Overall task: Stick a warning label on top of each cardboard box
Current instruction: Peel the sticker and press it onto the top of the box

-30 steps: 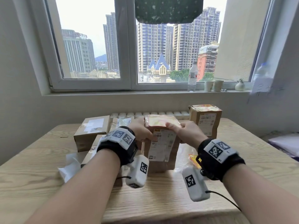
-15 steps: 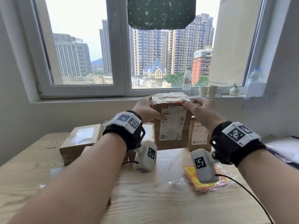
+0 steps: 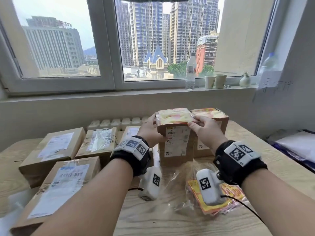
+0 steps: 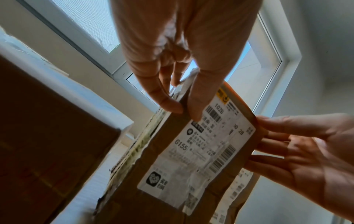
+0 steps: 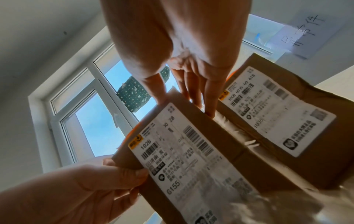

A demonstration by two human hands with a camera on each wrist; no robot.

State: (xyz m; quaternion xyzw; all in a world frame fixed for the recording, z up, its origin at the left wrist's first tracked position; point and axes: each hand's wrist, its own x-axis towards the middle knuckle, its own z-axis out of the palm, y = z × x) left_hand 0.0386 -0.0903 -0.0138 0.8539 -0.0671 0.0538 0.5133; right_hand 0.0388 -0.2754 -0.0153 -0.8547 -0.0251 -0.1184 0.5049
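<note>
A tall cardboard box [image 3: 177, 143] with a white shipping slip stands upright in both hands, a yellow and red warning label [image 3: 173, 116] on its top. My left hand [image 3: 151, 128] grips its left side, thumb on the front face [image 4: 182, 111]. My right hand [image 3: 204, 126] holds the right side, thumb on the top front edge [image 5: 185, 104]. Just right of it and close against it stands a second box [image 3: 219, 125] with its own label [image 3: 209, 112] on top. Whether the held box touches the table is hidden.
Several flat cardboard boxes [image 3: 51, 150] without warning labels lie on the left of the wooden table [image 3: 170, 218]. A plastic bag of yellow and red labels [image 3: 221, 200] lies under my right wrist. A bottle [image 3: 190, 70] and cups [image 3: 215, 81] stand on the sill.
Both hands lifted the box from the table's middle, carried it up and back, and brought it down beside the labelled box at the right. The head view shifted too.
</note>
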